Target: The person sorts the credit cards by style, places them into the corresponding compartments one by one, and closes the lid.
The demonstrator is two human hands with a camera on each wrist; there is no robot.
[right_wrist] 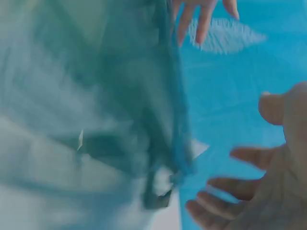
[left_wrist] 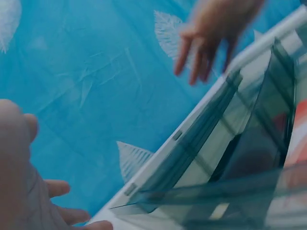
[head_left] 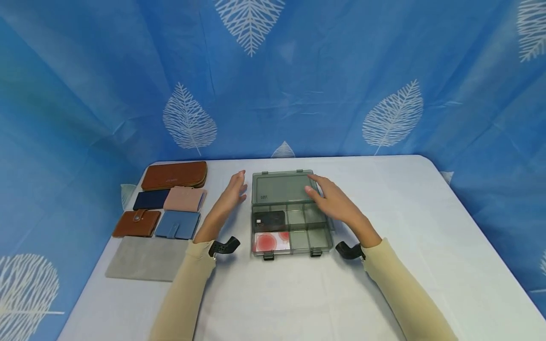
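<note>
A clear grey-green plastic organizer box point(head_left: 301, 239) lies on the table with its lid point(head_left: 281, 187) swung back behind the compartments. My left hand point(head_left: 232, 192) is held off the box's left side, fingers extended and nothing in them. Over at the lid's right edge is my right hand point(head_left: 334, 199); its spread fingers overlap the lid in the head view and hold nothing. A black card point(head_left: 273, 220) marked VIP occupies a left compartment. In front of it sits a white card with red circles point(head_left: 270, 242).
At the left lie a long brown zip wallet point(head_left: 174, 175), a navy wallet point(head_left: 150, 200), a pink wallet point(head_left: 183, 199), a brown snap wallet point(head_left: 135, 223), a blue wallet point(head_left: 177, 224) and a flat grey wallet point(head_left: 145, 258). A blue leaf-print curtain point(head_left: 294, 94) hangs behind.
</note>
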